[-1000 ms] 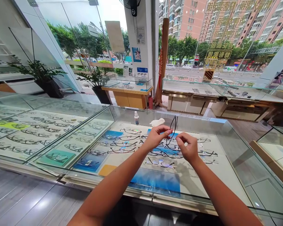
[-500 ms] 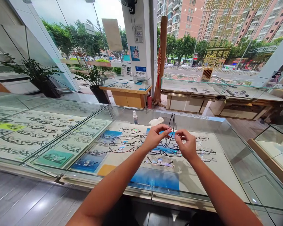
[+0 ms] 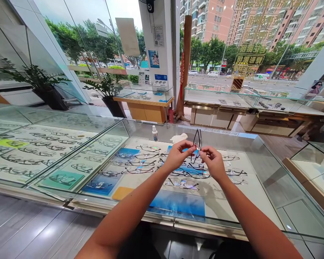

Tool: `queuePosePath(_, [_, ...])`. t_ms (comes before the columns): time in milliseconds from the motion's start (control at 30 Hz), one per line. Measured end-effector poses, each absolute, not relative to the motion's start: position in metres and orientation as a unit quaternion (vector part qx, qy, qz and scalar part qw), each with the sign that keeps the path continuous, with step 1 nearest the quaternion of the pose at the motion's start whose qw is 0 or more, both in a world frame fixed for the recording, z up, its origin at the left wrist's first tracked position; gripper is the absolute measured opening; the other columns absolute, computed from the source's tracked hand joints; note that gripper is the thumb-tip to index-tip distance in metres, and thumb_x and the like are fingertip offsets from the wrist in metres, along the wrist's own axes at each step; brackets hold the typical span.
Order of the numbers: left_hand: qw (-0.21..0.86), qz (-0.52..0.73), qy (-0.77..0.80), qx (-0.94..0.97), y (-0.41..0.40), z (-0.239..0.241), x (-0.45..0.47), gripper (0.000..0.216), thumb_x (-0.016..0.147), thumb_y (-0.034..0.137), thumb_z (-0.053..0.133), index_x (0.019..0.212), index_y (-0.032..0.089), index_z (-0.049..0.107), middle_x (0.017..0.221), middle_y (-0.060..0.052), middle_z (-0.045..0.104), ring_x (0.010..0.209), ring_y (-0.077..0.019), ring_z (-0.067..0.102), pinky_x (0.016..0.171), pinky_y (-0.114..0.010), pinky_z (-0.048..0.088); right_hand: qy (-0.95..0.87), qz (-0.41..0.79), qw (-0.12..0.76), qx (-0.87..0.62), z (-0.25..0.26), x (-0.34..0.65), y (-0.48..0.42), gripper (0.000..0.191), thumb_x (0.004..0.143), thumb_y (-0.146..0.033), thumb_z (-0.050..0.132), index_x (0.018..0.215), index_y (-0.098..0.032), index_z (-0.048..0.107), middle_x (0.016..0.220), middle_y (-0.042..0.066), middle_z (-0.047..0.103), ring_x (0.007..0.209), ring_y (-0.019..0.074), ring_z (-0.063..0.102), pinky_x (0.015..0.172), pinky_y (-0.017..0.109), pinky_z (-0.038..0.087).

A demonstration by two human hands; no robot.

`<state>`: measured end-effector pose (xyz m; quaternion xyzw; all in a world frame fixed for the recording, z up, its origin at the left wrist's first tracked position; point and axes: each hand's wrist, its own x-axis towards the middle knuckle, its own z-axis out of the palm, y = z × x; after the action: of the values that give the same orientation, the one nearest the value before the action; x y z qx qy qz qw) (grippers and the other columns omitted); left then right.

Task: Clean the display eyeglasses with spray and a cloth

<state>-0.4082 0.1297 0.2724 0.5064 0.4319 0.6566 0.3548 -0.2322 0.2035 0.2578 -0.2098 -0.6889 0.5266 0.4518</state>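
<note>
A dark-framed pair of eyeglasses [image 3: 197, 138] is held on end above the glass display case [image 3: 232, 135]. My left hand [image 3: 179, 155] pinches it from the left, thumb and fingers closed near its middle. From the right, my right hand [image 3: 212, 162] has its fingertips closed on the same eyeglasses. Both sets of fingertips nearly meet there, and they hide part of the frame. Under my hands, rows of eyeglasses [image 3: 183, 184] lie inside the case on white and blue surfaces. Behind my left hand are a crumpled white cloth [image 3: 178, 138] and a small white bottle [image 3: 154, 133].
A second glass case [image 3: 51, 151] full of eyeglasses adjoins on the left. An orange-yellow cloth [image 3: 122, 193] lies near the front edge. Farther back stand a wooden display table [image 3: 148, 112], potted plants [image 3: 50, 86] and a red fire extinguisher [image 3: 171, 116].
My right hand has moved slightly left and now grips the eyeglasses along with my left hand. The eyeglasses have turned a little, their two sides showing farther apart.
</note>
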Motion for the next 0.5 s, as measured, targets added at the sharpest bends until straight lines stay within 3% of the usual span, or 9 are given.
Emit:
queuePosePath(167, [0.307, 0.664, 0.461, 0.501, 0.13, 0.277, -0.415, 0.04, 0.086, 0.057, 0.084, 0.095, 0.018, 0.078, 0.097, -0.007, 0.074, 0.096, -0.021, 0.07, 0.078, -0.034, 0.067, -0.685, 0.456, 0.505, -0.26, 0.268, -0.222, 0.214, 0.031, 0.093, -0.051, 0.075, 0.094, -0.02, 0.072, 0.064, -0.004, 0.055, 0.057, 0.0136, 0.049, 0.055, 0.027, 0.042])
queuePosePath(267, [0.276, 0.655, 0.489, 0.505, 0.131, 0.277, -0.421, 0.04, 0.088, 0.057, 0.081, 0.096, 0.018, 0.078, 0.098, -0.008, 0.075, 0.098, -0.0217, 0.07, 0.077, -0.032, 0.066, -0.685, 0.37, 0.544, -0.312, 0.275, -0.212, 0.219, 0.03, 0.097, -0.05, 0.071, 0.098, -0.02, 0.074, 0.058, -0.004, 0.059, 0.056, 0.0153, 0.056, 0.056, 0.028, 0.044])
queuePosePath(400, [0.258, 0.617, 0.521, 0.53, 0.132, 0.276, -0.428, 0.037, 0.089, 0.056, 0.08, 0.094, 0.019, 0.079, 0.094, -0.006, 0.075, 0.089, -0.0196, 0.069, 0.074, -0.03, 0.062, -0.67, 0.286, 0.592, -0.346, 0.282, -0.201, 0.226, 0.031, 0.099, -0.05, 0.07, 0.105, -0.02, 0.076, 0.076, 0.004, 0.077, 0.066, 0.02, 0.071, 0.065, 0.031, 0.054])
queuePosePath(500, [0.258, 0.593, 0.53, 0.548, 0.131, 0.276, -0.43, 0.036, 0.09, 0.055, 0.079, 0.094, 0.019, 0.08, 0.094, -0.006, 0.075, 0.085, -0.018, 0.068, 0.074, -0.029, 0.061, -0.666, 0.248, 0.613, -0.345, 0.287, -0.196, 0.23, 0.031, 0.1, -0.048, 0.068, 0.108, -0.02, 0.076, 0.094, 0.009, 0.083, 0.073, 0.0215, 0.075, 0.067, 0.033, 0.056])
